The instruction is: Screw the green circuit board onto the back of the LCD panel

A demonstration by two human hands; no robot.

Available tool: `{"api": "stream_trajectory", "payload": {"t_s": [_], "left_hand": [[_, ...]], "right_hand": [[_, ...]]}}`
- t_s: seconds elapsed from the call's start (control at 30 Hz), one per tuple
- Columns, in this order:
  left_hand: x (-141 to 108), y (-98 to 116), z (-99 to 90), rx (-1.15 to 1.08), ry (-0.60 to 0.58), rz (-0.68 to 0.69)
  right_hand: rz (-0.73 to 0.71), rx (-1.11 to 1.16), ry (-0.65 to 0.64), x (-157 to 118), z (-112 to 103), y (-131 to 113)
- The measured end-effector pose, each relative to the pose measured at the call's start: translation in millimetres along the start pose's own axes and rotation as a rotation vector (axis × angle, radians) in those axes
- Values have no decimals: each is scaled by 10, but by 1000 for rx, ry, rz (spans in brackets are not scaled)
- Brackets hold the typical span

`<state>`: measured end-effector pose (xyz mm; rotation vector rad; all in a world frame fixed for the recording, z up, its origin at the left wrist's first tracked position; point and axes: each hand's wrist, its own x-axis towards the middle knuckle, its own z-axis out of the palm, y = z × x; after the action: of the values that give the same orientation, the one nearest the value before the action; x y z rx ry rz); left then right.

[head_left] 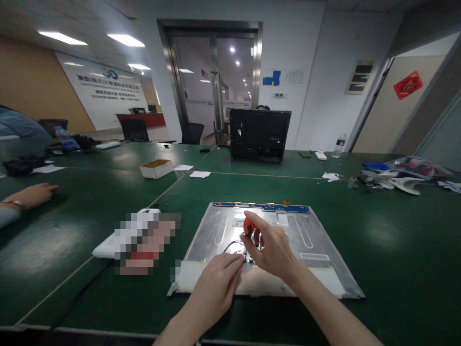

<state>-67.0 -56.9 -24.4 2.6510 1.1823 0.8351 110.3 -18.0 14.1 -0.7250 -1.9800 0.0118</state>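
A silver display panel lies back side up on the green table before me, with a blue circuit board along its far edge. My right hand is above the panel's middle, thumb and fingers closed around the orange and black handle of what looks like a screwdriver. Its tip is hidden. Beside it, my left hand rests on the panel, fingers together, fingertips at small metal parts. Whatever they pinch there is hidden. Thin dark wires curve just beyond these fingertips.
Left of the panel lies a white device, partly pixelated. A small open box and a black monitor housing stand farther back. Clutter and a plastic bag lie at right. Another person's hand rests at far left.
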Motion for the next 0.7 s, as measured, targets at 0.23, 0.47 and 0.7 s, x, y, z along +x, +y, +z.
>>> {"api": "stream_trajectory", "payload": {"t_s": [0.23,0.47,0.7], "left_hand": [[2,19,-12,-11,-3,-1],[-3,11,-7,-10,21,9],[-2,16,-4,-31,11,-3]], "right_hand": [[10,35,-22,-6,-22,5],[12,6,-12,8,-23,-14],[22,-31,20,11,5,33]]}}
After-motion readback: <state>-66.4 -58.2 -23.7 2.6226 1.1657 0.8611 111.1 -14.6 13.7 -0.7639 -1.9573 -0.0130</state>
